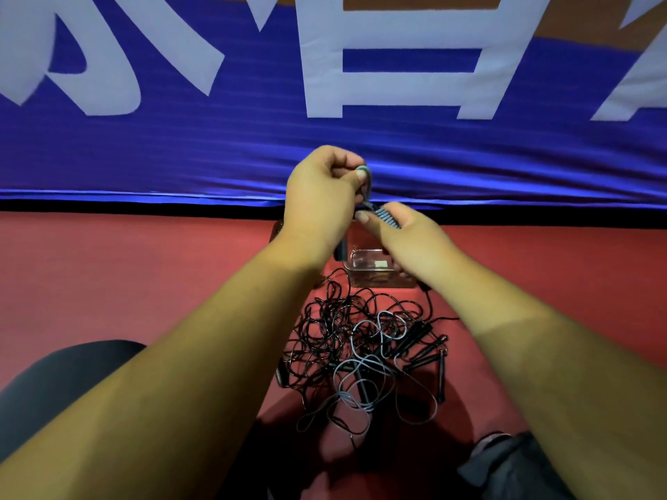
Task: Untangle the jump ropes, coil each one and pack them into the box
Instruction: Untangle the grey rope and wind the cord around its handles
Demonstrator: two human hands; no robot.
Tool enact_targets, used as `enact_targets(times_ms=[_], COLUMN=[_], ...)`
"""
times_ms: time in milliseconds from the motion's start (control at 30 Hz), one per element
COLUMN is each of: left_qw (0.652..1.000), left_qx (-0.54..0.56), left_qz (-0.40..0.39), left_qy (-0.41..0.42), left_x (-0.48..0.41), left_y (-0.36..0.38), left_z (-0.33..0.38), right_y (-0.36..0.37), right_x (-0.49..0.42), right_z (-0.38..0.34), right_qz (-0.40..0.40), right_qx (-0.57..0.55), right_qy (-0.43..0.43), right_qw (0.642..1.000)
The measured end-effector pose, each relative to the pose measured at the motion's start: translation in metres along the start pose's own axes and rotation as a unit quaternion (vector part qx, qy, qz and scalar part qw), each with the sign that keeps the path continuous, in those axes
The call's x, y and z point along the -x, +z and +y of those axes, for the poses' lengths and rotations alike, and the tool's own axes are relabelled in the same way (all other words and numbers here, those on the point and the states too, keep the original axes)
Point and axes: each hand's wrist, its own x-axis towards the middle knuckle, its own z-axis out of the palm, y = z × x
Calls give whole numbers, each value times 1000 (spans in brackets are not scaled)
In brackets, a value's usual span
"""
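Arms [187, 373] were stretched out over the knotted tangle [361, 348] so the coil [388, 216] sat right above the box [375, 272], right hand [411, 240] clamped round it, left hand [321, 196] pinching its loose loop [365, 176] just above, guessing to wrap and lock it before packing.

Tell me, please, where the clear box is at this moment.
In the head view, the clear box sits on the red floor at centre, just beyond the tangle of jump ropes and partly hidden by the right hand.
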Motion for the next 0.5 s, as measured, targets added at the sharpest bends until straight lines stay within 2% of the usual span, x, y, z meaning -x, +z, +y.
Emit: enact_targets(times_ms=[133, 267, 500], left_qw=[998, 997, 990], left_qx=[-66, -56, -129], left_qz=[-5, -16, -29], left_qy=[-23, -57, -39], left_x=[-6, -5, -9], left_y=[-2, -4, -1], left_z=[-9, -11, -13], right_y=[5, 4, 12], right_x=[-1, -1, 1], right_z=[5, 2, -6], right_qz=[12, 5, 51], right_qx=[15, 27, 35], right_qy=[25, 46, 56], right_qw=[999, 999, 997])
